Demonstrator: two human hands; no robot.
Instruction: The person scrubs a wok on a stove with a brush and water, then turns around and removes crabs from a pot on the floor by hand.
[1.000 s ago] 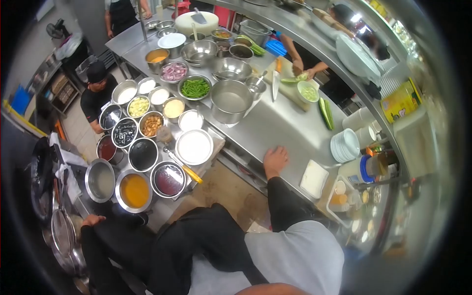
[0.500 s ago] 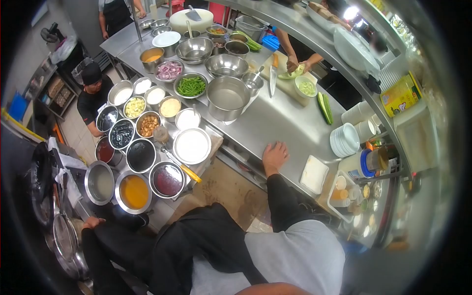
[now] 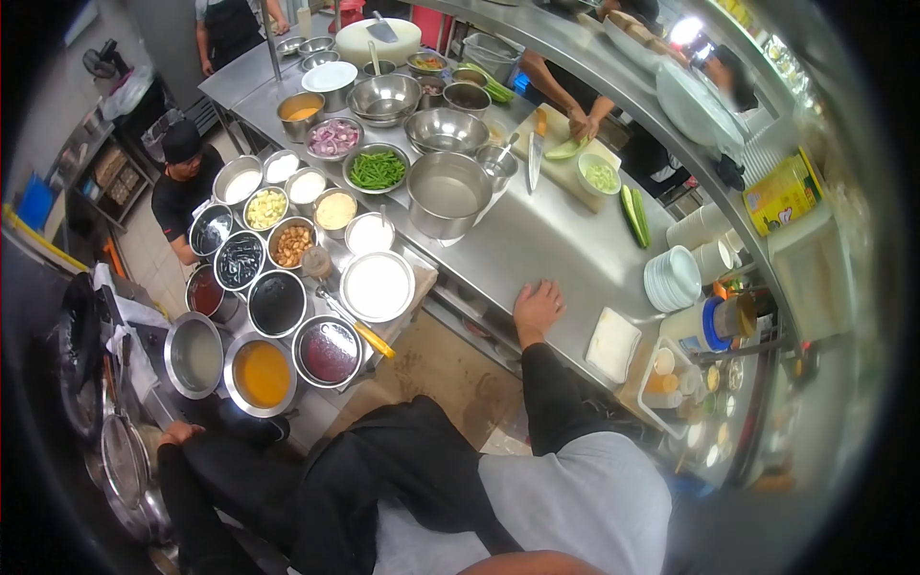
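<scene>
"What can't you read?"
"The left hand's [image 3: 180, 433] fingers look small and dim; I can't quite tell what they touch."
"And the standing person [image 3: 233, 31]?"
"Head cut off by the top edge. The shelf [image 3: 586, 56] partly hides another worker [image 3: 548, 84]."

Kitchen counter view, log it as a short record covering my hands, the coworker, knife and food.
left hand: low, near a bowl of cloudy liquid; grip unclear
right hand: palm down on the steel counter
coworker's hands: at a green vegetable piece on the cutting board
knife: lying at the board's edge
green beans: bowled, beside the red onion
</scene>
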